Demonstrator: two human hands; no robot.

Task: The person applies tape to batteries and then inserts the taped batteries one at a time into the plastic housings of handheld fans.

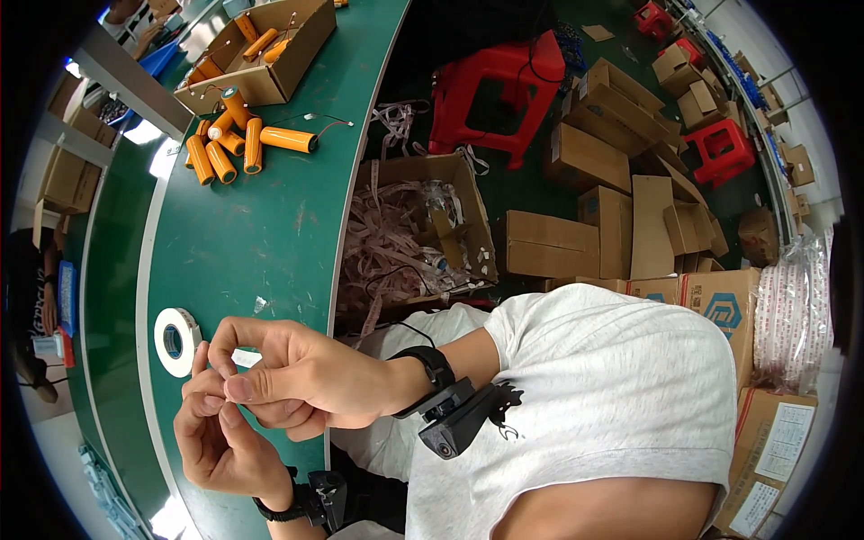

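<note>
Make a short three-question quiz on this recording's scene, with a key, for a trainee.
1. Multiple choice: what colour are the cylinders piled next to the open cardboard box on the green workbench?
A) blue
B) orange
C) white

2. True or false: the white roll lies nearer to the right hand than to the pile of cylinders.

3. Short answer: can you tell what, if anything, the fingers of the left hand and the right hand hold?

Key
1: B, orange.
2: True.
3: No; the fingertips come together, and anything between them is too small or hidden to tell.
</note>
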